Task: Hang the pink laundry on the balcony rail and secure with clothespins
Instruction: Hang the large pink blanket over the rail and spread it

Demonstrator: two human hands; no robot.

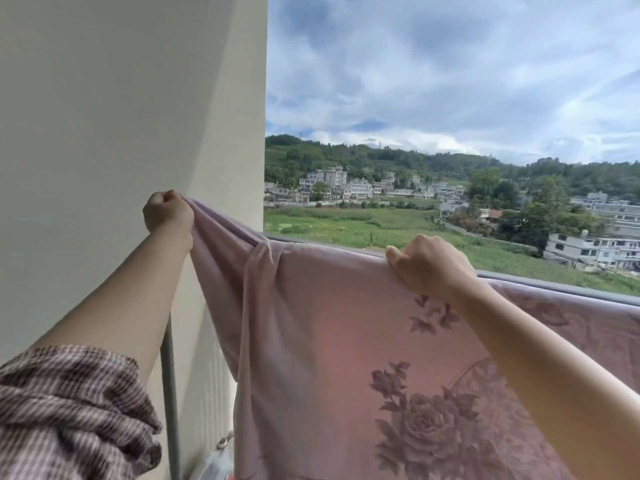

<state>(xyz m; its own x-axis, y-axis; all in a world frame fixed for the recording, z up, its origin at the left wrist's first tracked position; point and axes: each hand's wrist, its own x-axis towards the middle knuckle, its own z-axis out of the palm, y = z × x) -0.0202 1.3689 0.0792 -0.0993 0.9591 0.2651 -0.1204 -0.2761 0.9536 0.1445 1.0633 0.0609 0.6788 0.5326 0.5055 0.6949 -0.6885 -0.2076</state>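
**Sheet edge gripped at two points along the rail**

Pink floral sheet (329,323) hangs over the grey balcony rail (554,286), its top edge running right past the frame. Left hand (168,211) fists the bunched corner, raised above the rail and close to the cream wall (104,116). Right hand (429,263) curls over the sheet's edge on the rail. Open air lies beyond, with fields and houses far off.
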